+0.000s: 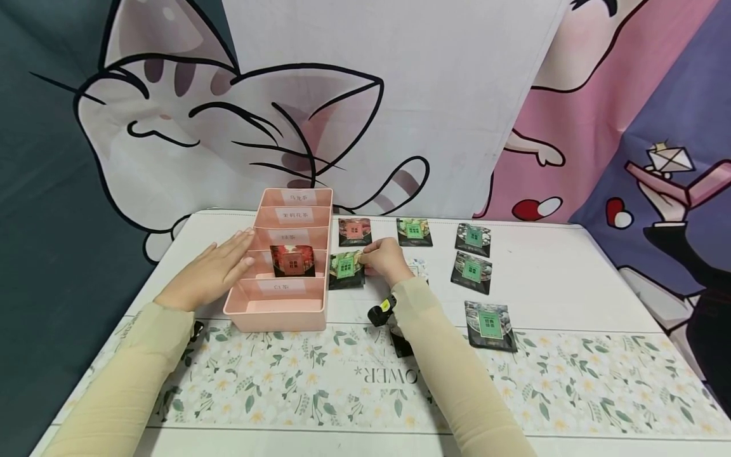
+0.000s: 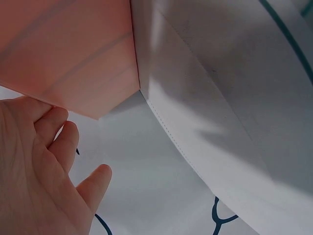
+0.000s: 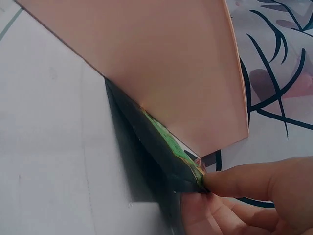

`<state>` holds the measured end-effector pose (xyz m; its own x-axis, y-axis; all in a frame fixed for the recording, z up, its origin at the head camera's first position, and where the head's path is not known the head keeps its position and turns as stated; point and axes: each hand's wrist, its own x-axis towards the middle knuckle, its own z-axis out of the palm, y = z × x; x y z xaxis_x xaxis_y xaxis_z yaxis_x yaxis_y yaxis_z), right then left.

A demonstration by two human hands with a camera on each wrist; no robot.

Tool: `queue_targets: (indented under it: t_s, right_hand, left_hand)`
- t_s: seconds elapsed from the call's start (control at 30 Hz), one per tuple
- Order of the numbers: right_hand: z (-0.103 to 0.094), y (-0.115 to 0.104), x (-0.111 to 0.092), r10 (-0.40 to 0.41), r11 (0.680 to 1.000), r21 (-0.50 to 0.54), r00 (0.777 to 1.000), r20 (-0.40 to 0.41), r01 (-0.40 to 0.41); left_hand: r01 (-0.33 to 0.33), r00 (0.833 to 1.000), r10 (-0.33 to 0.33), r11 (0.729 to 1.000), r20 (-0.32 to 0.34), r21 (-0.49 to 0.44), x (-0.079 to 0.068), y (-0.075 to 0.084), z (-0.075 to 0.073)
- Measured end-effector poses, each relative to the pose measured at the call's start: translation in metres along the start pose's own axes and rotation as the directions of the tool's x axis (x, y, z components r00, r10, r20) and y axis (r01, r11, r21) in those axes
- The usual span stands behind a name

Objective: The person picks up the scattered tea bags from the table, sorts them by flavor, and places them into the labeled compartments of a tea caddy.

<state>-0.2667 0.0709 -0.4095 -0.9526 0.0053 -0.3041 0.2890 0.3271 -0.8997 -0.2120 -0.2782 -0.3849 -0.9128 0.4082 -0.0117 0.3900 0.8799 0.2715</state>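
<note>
A pink divided box (image 1: 274,322) with labelled compartments stands left of centre on the table. My left hand (image 1: 208,273) rests its outstretched fingers against the box's left rim; the left wrist view shows the fingers (image 2: 63,142) along that wall. Inside the box, a red-and-black tea packet (image 1: 292,261) leans upright in the second compartment from the front. Between thumb and fingers my right hand (image 1: 388,259) pinches the edge of a green-and-black tea packet (image 1: 346,270) beside the box's right wall. From the right wrist view, this packet (image 3: 161,161) appears tilted, close to the wall.
Behind the right hand lie a red packet (image 1: 355,232) and a green packet (image 1: 414,232). Several dark packets with green labels, one at the front (image 1: 491,325), lie to the right. The right forearm partly covers another packet (image 1: 401,343). A floral runner (image 1: 285,387) crosses the table.
</note>
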Motion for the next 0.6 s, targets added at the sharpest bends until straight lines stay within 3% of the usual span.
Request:
queue_targets:
  t_s: [0.3, 0.6]
  right_hand:
    - [-0.0031, -0.0012, 0.0004, 0.038, 0.988, 0.145, 0.998, 0.041, -0.043]
    - [-0.0027, -0.0031, -0.0011, 0.031, 0.982, 0.188, 0.999, 0.030, -0.036]
  left_hand:
    - [-0.004, 1.000, 0.004, 1.000, -0.007, -0.001, -0.0002, 0.0005, -0.0009]
    - [-0.005, 1.000, 0.005, 1.000, 0.000, -0.009, -0.0008, 0.0015, -0.0016]
